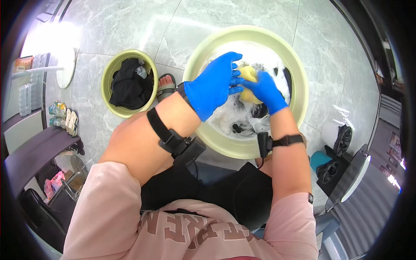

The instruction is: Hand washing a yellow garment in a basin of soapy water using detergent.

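Both hands wear blue rubber gloves and are over a large pale yellow-green basin [298, 99] of suds and wet laundry. My right hand [266, 92] is closed on a wet yellow cloth [248, 73], part of which hangs below its fingers. Just left of that cloth, my left hand [216, 84] is turned sideways with its fingers apart and their tips close to the cloth; whether they touch it is hard to tell. White foam [225, 115] covers much of the water. Dark clothes [260, 111] show through it near my right wrist and along the basin's right side.
A smaller yellow-green bucket [106, 89] with dark clothes [131, 84] stands left of the basin, beside my sandaled foot [166, 82]. Farther left are a dark bench [39, 149] and shoes [71, 121]. A black plastic bag [343, 139] lies at right on the grey tile floor [333, 56].
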### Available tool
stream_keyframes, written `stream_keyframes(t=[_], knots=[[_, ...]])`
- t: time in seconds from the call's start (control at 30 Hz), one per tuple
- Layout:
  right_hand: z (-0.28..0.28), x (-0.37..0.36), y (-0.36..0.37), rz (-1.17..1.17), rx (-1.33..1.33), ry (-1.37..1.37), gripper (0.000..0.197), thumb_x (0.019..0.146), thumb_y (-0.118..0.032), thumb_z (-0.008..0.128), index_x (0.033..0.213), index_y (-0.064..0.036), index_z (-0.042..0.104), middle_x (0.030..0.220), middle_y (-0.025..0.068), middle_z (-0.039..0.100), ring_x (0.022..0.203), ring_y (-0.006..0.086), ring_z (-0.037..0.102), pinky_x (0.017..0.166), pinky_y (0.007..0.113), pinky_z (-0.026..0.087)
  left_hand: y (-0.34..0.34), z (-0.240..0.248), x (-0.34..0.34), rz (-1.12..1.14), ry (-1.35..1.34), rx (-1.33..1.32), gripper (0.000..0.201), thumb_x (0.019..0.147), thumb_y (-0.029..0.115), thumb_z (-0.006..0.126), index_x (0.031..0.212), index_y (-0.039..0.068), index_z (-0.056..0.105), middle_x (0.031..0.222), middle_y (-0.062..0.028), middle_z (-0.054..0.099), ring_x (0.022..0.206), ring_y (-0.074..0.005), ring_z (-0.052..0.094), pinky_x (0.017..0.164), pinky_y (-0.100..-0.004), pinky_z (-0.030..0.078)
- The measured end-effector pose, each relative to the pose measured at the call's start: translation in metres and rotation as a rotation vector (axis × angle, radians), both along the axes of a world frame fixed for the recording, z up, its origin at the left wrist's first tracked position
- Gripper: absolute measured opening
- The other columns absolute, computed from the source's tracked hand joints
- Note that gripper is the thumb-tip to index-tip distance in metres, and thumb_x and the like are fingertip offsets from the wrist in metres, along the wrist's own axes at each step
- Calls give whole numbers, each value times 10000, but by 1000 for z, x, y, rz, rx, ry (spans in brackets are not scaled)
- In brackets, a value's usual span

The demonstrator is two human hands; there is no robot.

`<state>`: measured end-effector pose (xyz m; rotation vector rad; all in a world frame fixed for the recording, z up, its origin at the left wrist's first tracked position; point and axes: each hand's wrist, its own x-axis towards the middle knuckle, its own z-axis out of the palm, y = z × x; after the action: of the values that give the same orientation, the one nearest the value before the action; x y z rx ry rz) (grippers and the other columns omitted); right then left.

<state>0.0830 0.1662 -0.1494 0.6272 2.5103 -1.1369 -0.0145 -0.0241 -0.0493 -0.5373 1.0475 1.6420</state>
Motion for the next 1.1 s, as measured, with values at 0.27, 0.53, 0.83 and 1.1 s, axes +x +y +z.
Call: stream_keyframes(t=[0.27,0.53,0.83,1.1], knots=[[165,46,-22,190,258,588,450,713,-55,770,1152,-15,678,1154,180,684,1071,352,656,930,401,529,-5,-11,25,-29,-55,-42,786,827,598,680,1317,19,475,1162,-149,535,1014,-268,589,958,-468,493],[205,68,-44,216,165,778,440,677,22,772,1108,-28,699,1187,151,689,1086,351,643,958,419,503,12,-2,23,77,-319,794,562,997,535,524,1295,60,564,1211,-161,617,1120,-272,604,1013,-441,479],[101,58,-74,-556,-334,666,479,1025,-225,549,1364,97,442,1354,232,527,1267,301,518,1083,393,391,28,-44,66,51,931,120,213,967,123,568,1128,1,639,1087,-101,670,1003,-204,649,897,-320,522],[101,27,-70,-823,-540,418,439,1017,-368,574,1153,45,637,1035,124,683,926,171,641,806,314,514,44,-24,76,266,643,-4,162,928,24,541,1054,16,643,932,-47,652,845,-118,607,754,-277,518]])
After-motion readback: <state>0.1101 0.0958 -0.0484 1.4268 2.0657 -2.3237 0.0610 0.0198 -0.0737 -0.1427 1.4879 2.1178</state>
